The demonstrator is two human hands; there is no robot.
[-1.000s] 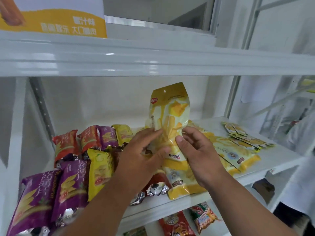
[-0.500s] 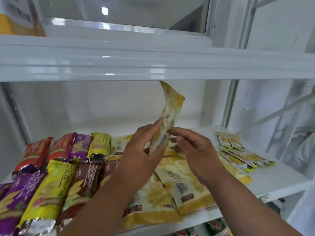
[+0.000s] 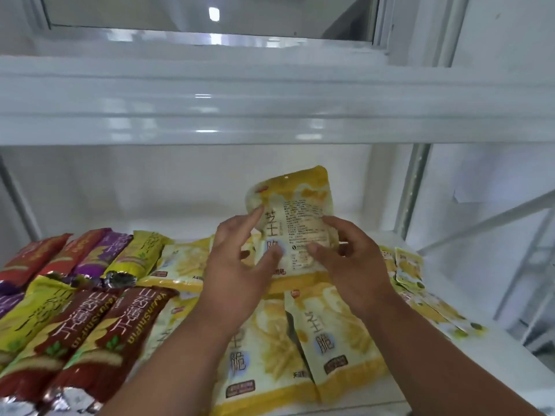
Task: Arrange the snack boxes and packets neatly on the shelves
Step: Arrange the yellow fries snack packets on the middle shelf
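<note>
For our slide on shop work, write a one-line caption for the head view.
Both hands, left and right, hold a yellow snack packet upright above packets lying on a white shelf.

Bare shelf lies open along the back edge and right front corner, while snack packets crowd its left and middle under the upper shelf.

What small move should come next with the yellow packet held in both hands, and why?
Probably lower the yellow packet flat onto the yellow packets on the shelf below it. The left hand and right hand hold it upright, printed back facing the camera, directly above that matching group.
</note>
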